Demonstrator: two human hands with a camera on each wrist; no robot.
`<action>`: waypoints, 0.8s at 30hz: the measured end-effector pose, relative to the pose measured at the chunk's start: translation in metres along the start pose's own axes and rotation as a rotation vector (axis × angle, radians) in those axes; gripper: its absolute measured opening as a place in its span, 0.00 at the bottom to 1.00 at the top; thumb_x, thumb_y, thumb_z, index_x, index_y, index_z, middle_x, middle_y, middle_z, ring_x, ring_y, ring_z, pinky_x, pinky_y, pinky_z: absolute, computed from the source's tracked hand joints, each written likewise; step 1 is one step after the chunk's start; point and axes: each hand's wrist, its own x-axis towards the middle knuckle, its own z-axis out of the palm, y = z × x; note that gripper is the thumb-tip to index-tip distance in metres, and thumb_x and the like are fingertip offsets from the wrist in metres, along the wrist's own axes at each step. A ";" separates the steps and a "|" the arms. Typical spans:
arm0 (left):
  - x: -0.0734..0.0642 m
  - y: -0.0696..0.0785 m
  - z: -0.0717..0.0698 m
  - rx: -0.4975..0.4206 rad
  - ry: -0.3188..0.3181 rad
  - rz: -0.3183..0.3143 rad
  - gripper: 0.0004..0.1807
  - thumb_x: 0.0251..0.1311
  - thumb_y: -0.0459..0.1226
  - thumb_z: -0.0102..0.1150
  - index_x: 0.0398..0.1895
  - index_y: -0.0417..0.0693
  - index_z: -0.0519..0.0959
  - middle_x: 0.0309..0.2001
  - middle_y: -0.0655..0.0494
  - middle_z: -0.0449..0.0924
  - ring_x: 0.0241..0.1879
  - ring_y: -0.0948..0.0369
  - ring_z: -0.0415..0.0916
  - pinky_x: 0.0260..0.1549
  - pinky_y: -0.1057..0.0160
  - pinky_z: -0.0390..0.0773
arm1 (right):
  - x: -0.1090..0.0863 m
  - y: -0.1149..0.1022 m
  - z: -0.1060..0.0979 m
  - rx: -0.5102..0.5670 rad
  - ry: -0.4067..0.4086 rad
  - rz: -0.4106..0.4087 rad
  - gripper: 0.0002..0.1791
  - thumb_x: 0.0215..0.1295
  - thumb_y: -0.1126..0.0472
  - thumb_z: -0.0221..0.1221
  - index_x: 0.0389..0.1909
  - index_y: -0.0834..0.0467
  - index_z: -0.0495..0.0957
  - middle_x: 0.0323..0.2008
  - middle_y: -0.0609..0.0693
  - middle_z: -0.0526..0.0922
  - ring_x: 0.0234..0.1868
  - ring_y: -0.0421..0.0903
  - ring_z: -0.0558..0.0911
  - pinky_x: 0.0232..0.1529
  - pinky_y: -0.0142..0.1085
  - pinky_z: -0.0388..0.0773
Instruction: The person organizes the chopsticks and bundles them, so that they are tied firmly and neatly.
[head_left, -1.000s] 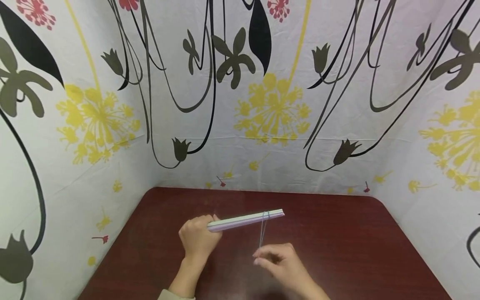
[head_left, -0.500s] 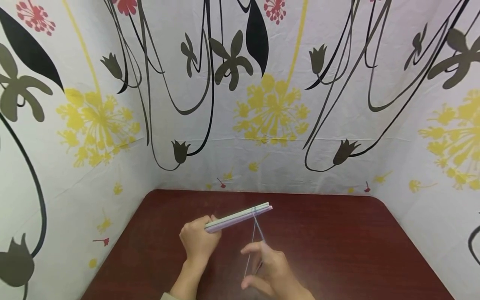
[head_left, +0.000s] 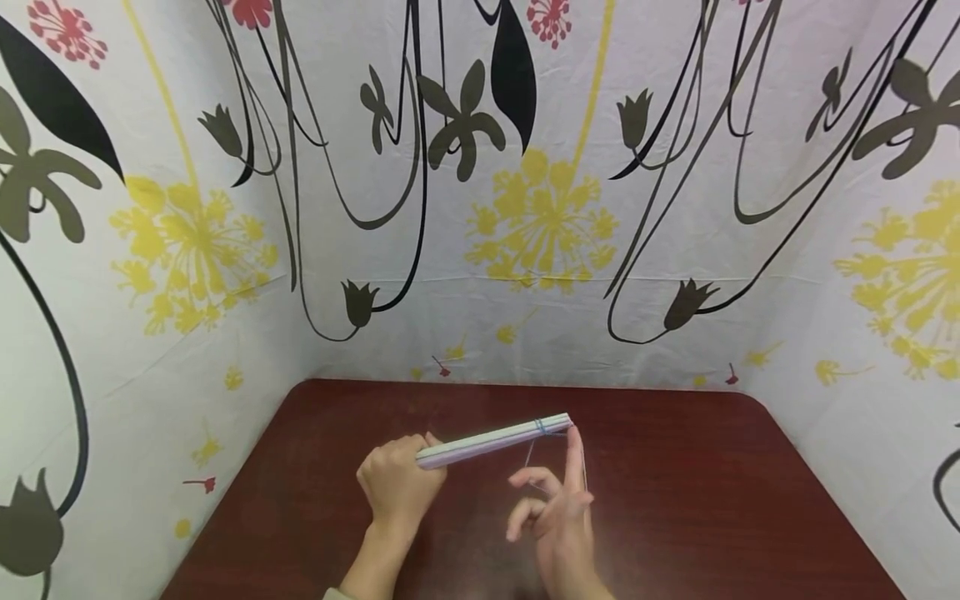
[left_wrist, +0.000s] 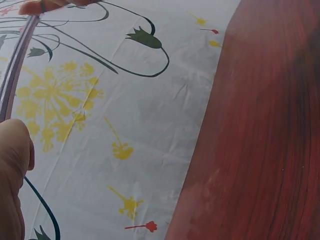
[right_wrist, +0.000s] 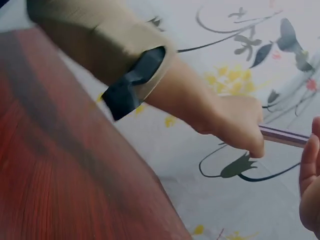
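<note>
My left hand (head_left: 401,479) grips one end of a bundle of slim, pale white and lilac sticks (head_left: 487,439), which slants up to the right above the table. Near its far end a thin blue rubber band (head_left: 540,427) circles the bundle. From there the band stretches to my right hand (head_left: 561,517), hooked over its fingers. The right index finger points up straight at the bundle's tip, while other fingers are bent. In the left wrist view the sticks (left_wrist: 15,70) run upward from the left thumb (left_wrist: 14,150). The right wrist view shows striped sticks (right_wrist: 284,136) between both hands.
A dark red-brown wooden table (head_left: 712,492) lies under the hands. Around it hangs white cloth (head_left: 420,250) printed with flowers. A dark strap (right_wrist: 135,82) circles the left sleeve.
The right hand first pinched the band below the sticks, then spread it between thumb and fingers. Now it has turned and risen to the bundle's tip. The left hand keeps its grip.
</note>
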 end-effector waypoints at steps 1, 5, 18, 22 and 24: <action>0.000 -0.001 0.001 0.008 0.017 0.028 0.20 0.44 0.38 0.56 0.04 0.56 0.58 0.07 0.64 0.52 0.11 0.66 0.41 0.11 0.68 0.44 | 0.000 -0.002 -0.001 0.043 0.033 0.062 0.43 0.75 0.34 0.26 0.77 0.46 0.15 0.49 0.44 0.81 0.29 0.39 0.84 0.32 0.31 0.78; 0.000 -0.004 0.002 0.010 0.082 0.109 0.18 0.43 0.39 0.56 0.04 0.55 0.61 0.07 0.63 0.55 0.08 0.66 0.46 0.10 0.66 0.49 | 0.002 -0.011 -0.016 0.208 0.051 0.129 0.40 0.75 0.35 0.21 0.80 0.52 0.30 0.42 0.44 0.84 0.31 0.40 0.85 0.36 0.30 0.78; 0.006 -0.009 -0.001 -0.073 0.110 0.246 0.22 0.53 0.40 0.51 0.05 0.54 0.56 0.08 0.64 0.53 0.09 0.65 0.47 0.11 0.67 0.50 | 0.017 -0.035 -0.057 -0.153 -0.038 0.075 0.19 0.78 0.67 0.45 0.56 0.61 0.83 0.27 0.41 0.86 0.26 0.35 0.83 0.30 0.31 0.80; 0.007 -0.008 -0.002 -0.078 0.089 0.260 0.23 0.56 0.40 0.49 0.06 0.55 0.55 0.08 0.64 0.52 0.09 0.65 0.46 0.11 0.67 0.50 | 0.018 -0.043 -0.060 -0.381 -0.058 0.135 0.17 0.66 0.79 0.53 0.49 0.63 0.85 0.28 0.42 0.86 0.21 0.39 0.81 0.24 0.38 0.80; 0.006 -0.007 -0.003 -0.077 0.074 0.261 0.24 0.59 0.41 0.47 0.06 0.55 0.56 0.08 0.64 0.53 0.09 0.65 0.47 0.11 0.66 0.51 | 0.017 -0.043 -0.060 -0.433 -0.060 0.179 0.16 0.63 0.80 0.56 0.47 0.64 0.85 0.28 0.43 0.86 0.20 0.41 0.80 0.23 0.39 0.80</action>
